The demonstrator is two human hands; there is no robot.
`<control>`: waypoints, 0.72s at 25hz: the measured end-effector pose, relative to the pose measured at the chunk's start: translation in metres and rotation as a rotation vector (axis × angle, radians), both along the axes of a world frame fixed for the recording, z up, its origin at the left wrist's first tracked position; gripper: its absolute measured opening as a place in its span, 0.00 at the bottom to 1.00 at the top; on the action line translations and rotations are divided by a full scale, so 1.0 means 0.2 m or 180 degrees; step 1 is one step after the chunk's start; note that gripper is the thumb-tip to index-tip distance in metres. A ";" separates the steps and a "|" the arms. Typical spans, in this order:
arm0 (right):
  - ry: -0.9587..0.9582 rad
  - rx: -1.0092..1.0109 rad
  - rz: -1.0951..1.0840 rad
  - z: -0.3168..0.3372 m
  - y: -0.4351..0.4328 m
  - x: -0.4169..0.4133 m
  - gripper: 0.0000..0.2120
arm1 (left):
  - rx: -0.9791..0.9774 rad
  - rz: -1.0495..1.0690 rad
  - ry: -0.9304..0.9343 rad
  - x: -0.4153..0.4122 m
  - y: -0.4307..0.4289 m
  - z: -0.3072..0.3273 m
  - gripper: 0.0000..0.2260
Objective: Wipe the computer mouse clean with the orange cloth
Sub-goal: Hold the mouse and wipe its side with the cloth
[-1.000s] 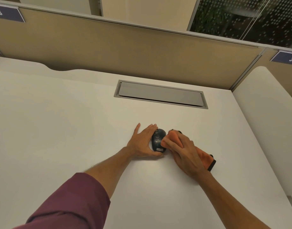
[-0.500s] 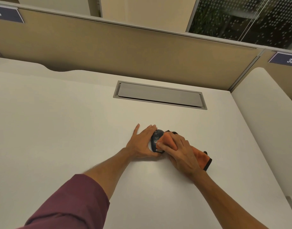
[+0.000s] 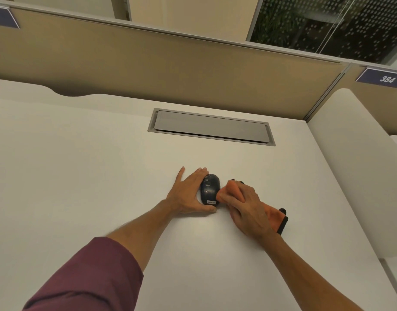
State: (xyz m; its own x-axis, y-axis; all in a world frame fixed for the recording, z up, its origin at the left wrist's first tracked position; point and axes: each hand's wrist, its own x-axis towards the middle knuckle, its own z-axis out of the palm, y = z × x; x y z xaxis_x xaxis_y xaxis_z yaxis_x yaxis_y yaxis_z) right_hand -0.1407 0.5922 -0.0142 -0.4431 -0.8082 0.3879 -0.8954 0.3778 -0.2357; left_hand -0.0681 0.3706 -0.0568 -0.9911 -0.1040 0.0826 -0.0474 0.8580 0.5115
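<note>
A dark computer mouse (image 3: 210,189) with a small label at its near end lies on the white desk (image 3: 80,176). My left hand (image 3: 188,194) cups its left side, fingers along the far end and thumb at the near end. My right hand (image 3: 246,209) grips the orange cloth (image 3: 234,189), which has a black edge at its near right corner. The bunched cloth touches the right flank of the mouse. The mouse's top is uncovered.
A grey cable hatch (image 3: 212,126) is set into the desk behind the mouse. A tan partition wall (image 3: 170,61) runs along the back. A white side panel (image 3: 350,153) bounds the desk on the right.
My right hand has slid the cloth off the top of the mouse to its right side, baring the mouse's top. The left hand has stayed on the mouse.
</note>
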 end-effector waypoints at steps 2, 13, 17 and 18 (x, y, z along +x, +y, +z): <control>-0.0120 -0.0101 -0.0214 0.01 -0.04 0.01 0.16 | 0.0018 0.0001 -0.0004 0.00 0.00 0.00 0.52; 0.0234 0.0299 -0.0392 0.07 -0.15 0.06 0.22 | 0.0022 -0.0013 -0.0028 0.00 0.00 0.00 0.53; 0.0503 0.0477 -0.0122 0.04 -0.06 0.10 0.24 | 0.0048 0.0030 0.0015 0.00 0.01 -0.01 0.54; 0.0535 0.0516 -0.0118 0.04 -0.06 0.10 0.24 | 0.0050 0.0035 0.0017 0.00 0.01 -0.01 0.53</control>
